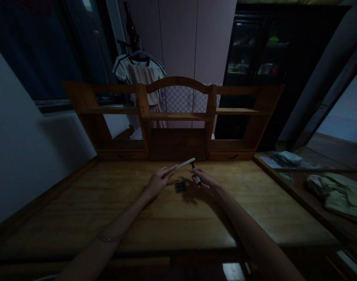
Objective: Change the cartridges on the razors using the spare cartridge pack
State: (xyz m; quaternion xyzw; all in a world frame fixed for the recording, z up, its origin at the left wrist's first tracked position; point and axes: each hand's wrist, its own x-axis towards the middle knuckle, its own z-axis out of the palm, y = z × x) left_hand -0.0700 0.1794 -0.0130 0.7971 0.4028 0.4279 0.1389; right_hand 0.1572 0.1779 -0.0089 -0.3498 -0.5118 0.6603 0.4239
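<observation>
A slim pale stick with a rounded end (186, 163) slants up to the right from the fingers of my left hand (160, 180), which are closed on its lower end. My right hand (206, 180) is wrapped around what looks like a razor (198, 179), with a black and white handle and a small dark head. That head is close under the stick's far end; I cannot tell whether they touch. Between and below my hands, a small group of black ribbed pieces (181, 187) lies on the wooden desk (166, 230). Their exact kind is too dark to make out.
A wooden shelf unit (177, 116) stands along the desk's back edge. To the right, a lower surface holds a pale cloth bag (339, 195) and a plastic-wrapped packet (290, 157). A wall (49, 156) borders the left side. Clothes (141, 72) hang behind the shelves.
</observation>
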